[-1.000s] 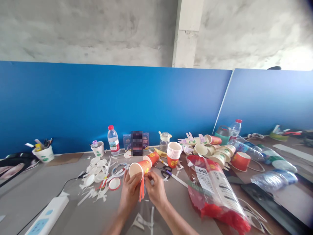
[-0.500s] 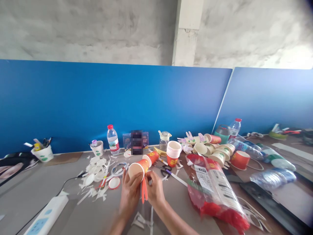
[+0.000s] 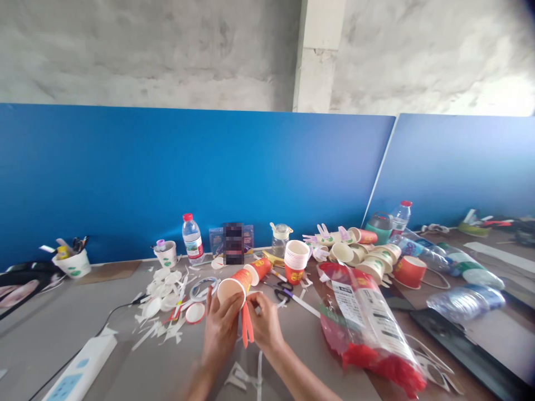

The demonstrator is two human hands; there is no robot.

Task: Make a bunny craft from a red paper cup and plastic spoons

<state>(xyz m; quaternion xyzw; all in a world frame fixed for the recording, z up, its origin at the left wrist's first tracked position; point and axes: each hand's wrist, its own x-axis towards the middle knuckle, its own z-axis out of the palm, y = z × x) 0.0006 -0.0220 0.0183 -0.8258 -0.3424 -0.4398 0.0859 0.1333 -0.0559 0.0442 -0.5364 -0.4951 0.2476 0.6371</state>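
My left hand (image 3: 219, 329) is wrapped round a red paper cup (image 3: 234, 287) that lies on its side, white mouth toward me. My right hand (image 3: 264, 323) pinches thin red paper strips (image 3: 246, 327) that hang from the cup between both hands. A second red cup (image 3: 259, 269) lies just behind the first. Black-handled scissors (image 3: 284, 290) rest on the table right of my hands.
White paper scraps and discs (image 3: 167, 301) litter the grey table (image 3: 62, 340) at left. A white power strip (image 3: 79, 372) lies at lower left. A stack of cups (image 3: 296, 260), a red plastic bag of cups (image 3: 368, 328), water bottles (image 3: 192, 239) and a blue partition (image 3: 167, 178) are behind.
The red strips have shifted slightly right between my hands, and my fingers have adjusted around the cup. The view has drifted a little.
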